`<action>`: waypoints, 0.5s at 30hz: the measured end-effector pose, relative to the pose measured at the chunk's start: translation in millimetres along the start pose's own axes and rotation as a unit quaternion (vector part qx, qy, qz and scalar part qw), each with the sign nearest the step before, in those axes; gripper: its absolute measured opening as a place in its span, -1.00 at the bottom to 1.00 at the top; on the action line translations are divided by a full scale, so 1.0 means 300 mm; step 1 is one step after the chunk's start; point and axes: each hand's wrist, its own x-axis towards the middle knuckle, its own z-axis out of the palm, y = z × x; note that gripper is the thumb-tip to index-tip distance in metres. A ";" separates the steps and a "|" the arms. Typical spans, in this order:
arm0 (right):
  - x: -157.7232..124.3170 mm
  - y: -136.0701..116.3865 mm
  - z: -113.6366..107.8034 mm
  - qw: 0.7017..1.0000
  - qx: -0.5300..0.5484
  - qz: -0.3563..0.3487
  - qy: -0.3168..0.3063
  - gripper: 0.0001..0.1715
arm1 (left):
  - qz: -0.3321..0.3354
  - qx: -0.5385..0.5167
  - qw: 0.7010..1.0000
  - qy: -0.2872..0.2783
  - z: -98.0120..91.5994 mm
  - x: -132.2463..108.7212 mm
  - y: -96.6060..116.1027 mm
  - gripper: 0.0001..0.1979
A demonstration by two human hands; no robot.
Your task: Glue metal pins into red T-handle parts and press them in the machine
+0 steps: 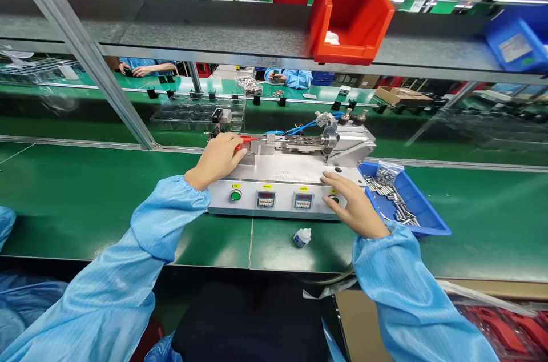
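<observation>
A silver bench machine (295,167) stands on the green table, with a metal cylinder and slide along its top. My left hand (217,157) is closed over a red plastic part (247,139) at the machine's left end; its fingertips are partly hidden. My right hand (357,208) rests at the front right corner, fingers apart and holding nothing. Its thumb lies at a button (334,200), which it partly covers. A green button (235,195) and two small counter displays (266,199) sit on the front panel.
To the right, a blue bin (428,219) holds many metal pins (402,210). A small white bottle (302,237) stands before the machine. Overhead, a shelf (192,22) carries a red bin (351,19). Red parts (500,330) lie at lower right. Co-workers' hands (143,69) show across the line.
</observation>
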 end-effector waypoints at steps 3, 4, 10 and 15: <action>-0.023 0.005 -0.007 1.000 -0.001 0.004 -0.001 -0.44 | 0.043 -0.031 0.996 0.075 0.008 -0.141 0.011 -0.78; -0.030 0.007 -0.005 1.000 -0.002 0.007 0.003 -0.43 | 0.048 -0.037 0.994 0.096 0.016 -0.195 0.012 -0.77; -0.035 0.036 0.024 0.999 0.000 0.020 0.030 -0.48 | 0.078 -0.047 0.992 0.088 0.076 -0.354 0.007 -0.75; -0.029 0.053 0.026 0.999 0.019 0.008 0.032 -0.50 | 0.048 -0.066 0.994 0.069 0.092 -0.331 0.035 -0.75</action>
